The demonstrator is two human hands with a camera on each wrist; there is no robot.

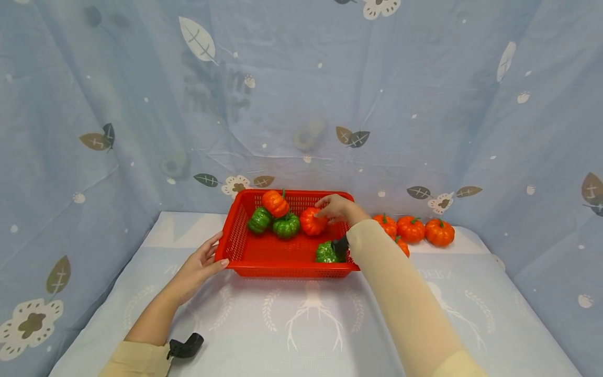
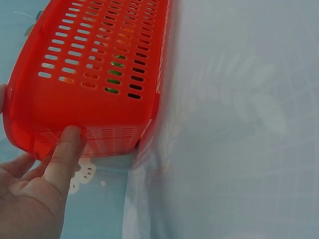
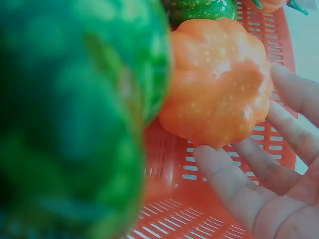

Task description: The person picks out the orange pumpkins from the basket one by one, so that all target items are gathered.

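A red basket (image 1: 282, 269) holds toy pumpkins. Three are green: one green pumpkin (image 1: 258, 220) at the left, a middle green pumpkin (image 1: 286, 226) and a near-right green pumpkin (image 1: 326, 253), large and blurred in the right wrist view. An orange pumpkin (image 1: 275, 203) leans on the left pair. My right hand (image 1: 336, 208) is over the basket, spread fingers around the right orange pumpkin (image 3: 219, 84), fingertips at its side. My left hand (image 1: 200, 264) holds the basket's near-left corner, thumb at the rim, fingers against the outer wall (image 2: 79, 109).
Several orange pumpkins (image 1: 411, 229) sit on the table right of the basket, partly hidden by my right sleeve (image 1: 400, 283). A patterned cloth covers the table (image 1: 264, 324). Blue curtains (image 1: 282, 104) hang behind and at both sides.
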